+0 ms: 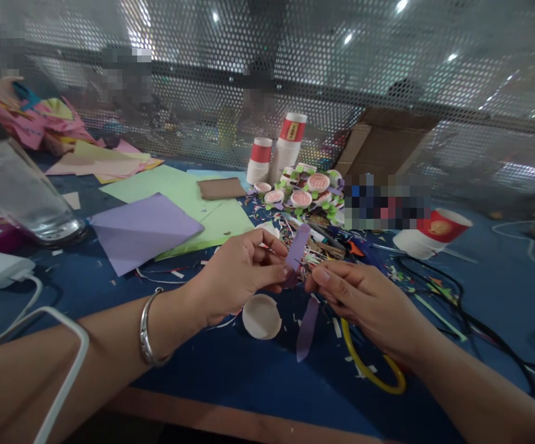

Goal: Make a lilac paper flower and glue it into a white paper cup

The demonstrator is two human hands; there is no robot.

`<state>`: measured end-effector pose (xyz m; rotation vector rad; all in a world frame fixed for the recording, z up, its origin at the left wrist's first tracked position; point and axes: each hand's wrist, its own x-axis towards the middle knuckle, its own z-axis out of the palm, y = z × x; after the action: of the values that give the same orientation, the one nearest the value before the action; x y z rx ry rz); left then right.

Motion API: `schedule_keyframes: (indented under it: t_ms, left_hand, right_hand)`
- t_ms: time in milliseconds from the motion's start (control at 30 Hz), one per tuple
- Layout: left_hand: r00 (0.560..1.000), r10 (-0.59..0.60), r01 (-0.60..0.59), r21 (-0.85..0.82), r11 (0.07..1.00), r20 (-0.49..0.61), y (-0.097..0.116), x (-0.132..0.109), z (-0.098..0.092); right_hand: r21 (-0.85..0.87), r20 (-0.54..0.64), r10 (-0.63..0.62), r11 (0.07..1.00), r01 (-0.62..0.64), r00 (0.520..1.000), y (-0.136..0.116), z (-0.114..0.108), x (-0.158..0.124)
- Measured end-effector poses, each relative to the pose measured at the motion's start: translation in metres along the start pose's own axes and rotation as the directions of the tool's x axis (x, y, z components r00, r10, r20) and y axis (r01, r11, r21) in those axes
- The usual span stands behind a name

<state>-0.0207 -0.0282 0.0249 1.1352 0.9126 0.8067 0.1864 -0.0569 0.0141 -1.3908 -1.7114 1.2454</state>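
My left hand [253, 265] pinches a purple paper strip [297, 246] upright between thumb and fingers. My right hand [355, 293] is closed round a pair of scissors, whose yellow loop handle [395, 385] shows under the palm. Most of the blades is hidden by the fingers; a thin dark tip points at the strip's edge. On the blue table just below the hands lies a second purple strip [308, 330]. Left of it sits a round white paper disc [261, 317], like a cup's bottom.
Purple paper [147, 231] and green sheets [151, 188] lie left. Behind the hands are a pile of decorated cup bottoms [302, 198], paper scraps and stacked paper cups [288, 151]. Another cup stack [434, 234] lies right, near black cables [475, 327]. A glass jar [26, 191] stands left.
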Motion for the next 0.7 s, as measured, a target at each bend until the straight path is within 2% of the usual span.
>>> schedule_keyframes:
  t_ms: [133,333,700]
  left_hand:
    - [0.999,0.039,-0.041,0.086,0.995,0.019,-0.003,0.000,-0.001]
    - [0.991,0.109,-0.117,0.087,0.989,0.083,-0.015,0.005,-0.003]
    - [0.989,0.102,-0.114,0.105,0.988,0.108,-0.018,0.005,-0.005]
  right_hand:
    - [-0.019,0.006,0.003,1.000,-0.003,1.000,-0.001,0.000,0.000]
    - [-0.051,0.012,0.000,0.999,0.000,1.000,0.001,-0.002,0.000]
    - [-0.100,0.006,-0.043,0.994,0.043,0.999,0.000,0.000,-0.001]
